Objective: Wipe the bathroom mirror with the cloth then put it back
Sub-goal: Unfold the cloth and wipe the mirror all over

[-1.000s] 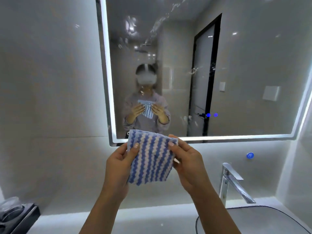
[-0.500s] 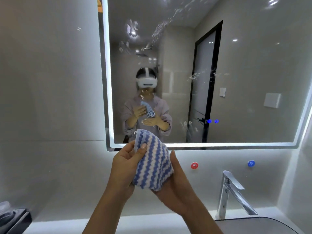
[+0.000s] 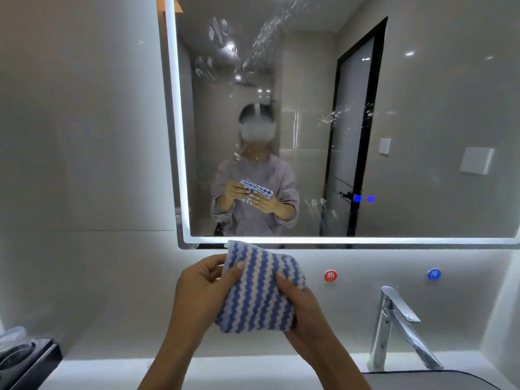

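Note:
A blue-and-white striped cloth (image 3: pixel 260 288), folded into a thick pad, is held in front of me just below the mirror's lit lower edge. My left hand (image 3: pixel 201 291) pinches its left side with the thumb on top. From below and to the right, my right hand (image 3: pixel 304 313) cups it with the thumb pressed on the front. The large wall mirror (image 3: pixel 408 114) has a glowing white border and shows water spots and smears near its top and middle. It reflects a person holding the cloth.
A chrome faucet (image 3: pixel 394 325) stands at the right over a dark sink rim (image 3: pixel 427 375). Red (image 3: pixel 330 276) and blue (image 3: pixel 434 274) round markers sit on the wall under the mirror. A black tray (image 3: pixel 25 358) with clear items sits at the far left of the white counter (image 3: pixel 112 372).
The cloth went from hanging spread between both hands to folded into a compact pad; my right hand moved underneath it. The view tilted slightly, so the mirror edge sits higher.

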A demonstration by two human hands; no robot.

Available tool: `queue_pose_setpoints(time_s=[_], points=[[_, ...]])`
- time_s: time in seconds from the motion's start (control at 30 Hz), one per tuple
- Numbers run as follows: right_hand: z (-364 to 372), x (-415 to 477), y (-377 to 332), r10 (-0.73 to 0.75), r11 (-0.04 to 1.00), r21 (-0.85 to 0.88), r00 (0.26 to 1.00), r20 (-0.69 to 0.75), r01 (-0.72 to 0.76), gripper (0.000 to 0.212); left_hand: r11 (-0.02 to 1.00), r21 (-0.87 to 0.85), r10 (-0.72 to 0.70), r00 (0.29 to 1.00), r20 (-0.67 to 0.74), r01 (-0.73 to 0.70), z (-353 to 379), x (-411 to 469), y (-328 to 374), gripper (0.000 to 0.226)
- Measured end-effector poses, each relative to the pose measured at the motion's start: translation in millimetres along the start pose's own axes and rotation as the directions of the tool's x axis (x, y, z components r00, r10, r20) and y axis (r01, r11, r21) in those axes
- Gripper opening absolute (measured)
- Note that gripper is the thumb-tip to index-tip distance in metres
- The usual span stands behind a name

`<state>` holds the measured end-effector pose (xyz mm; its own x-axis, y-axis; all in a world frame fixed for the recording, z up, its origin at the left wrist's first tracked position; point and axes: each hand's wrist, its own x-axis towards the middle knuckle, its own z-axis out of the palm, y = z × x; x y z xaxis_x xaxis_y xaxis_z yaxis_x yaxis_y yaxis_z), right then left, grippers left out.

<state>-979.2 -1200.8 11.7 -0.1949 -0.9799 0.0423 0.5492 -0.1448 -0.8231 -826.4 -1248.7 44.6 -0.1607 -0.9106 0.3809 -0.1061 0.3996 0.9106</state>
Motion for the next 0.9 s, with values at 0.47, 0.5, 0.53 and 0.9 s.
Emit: queue_pose_setpoints(time_s=[0.47,0.5,0.53,0.9], points=[[-5.1,13.0,-22.9,0.12,0.9,0.396,0.976,0.181,-0.184,0.051,0.963,0.259,0.106,0.988,-0.109,-0.075,-15.1,29.5,-26.6,0.021],[-2.5,14.9,-26.3,0.108,0.892,0.416,0.977,0.181,-0.176,0.053,0.947,0.307,0.132,0.984,-0.122,-0.09,-20.7,36.7,-28.9,0.023],[0.2,16.8,-29.1,0.096,0.888,0.429,0.98,0.175,-0.164,0.055,0.932,0.344,0.165,0.978,-0.13,-0.112,-26.3,45.1,-30.9,0.024],[48.0,67.1,-42.6,-0.09,0.924,0.372,0.996,-0.024,0.092,0.045,0.542,0.761,0.399,0.906,0.142,-0.358,-72.8,154.0,-58.0,0.055]])
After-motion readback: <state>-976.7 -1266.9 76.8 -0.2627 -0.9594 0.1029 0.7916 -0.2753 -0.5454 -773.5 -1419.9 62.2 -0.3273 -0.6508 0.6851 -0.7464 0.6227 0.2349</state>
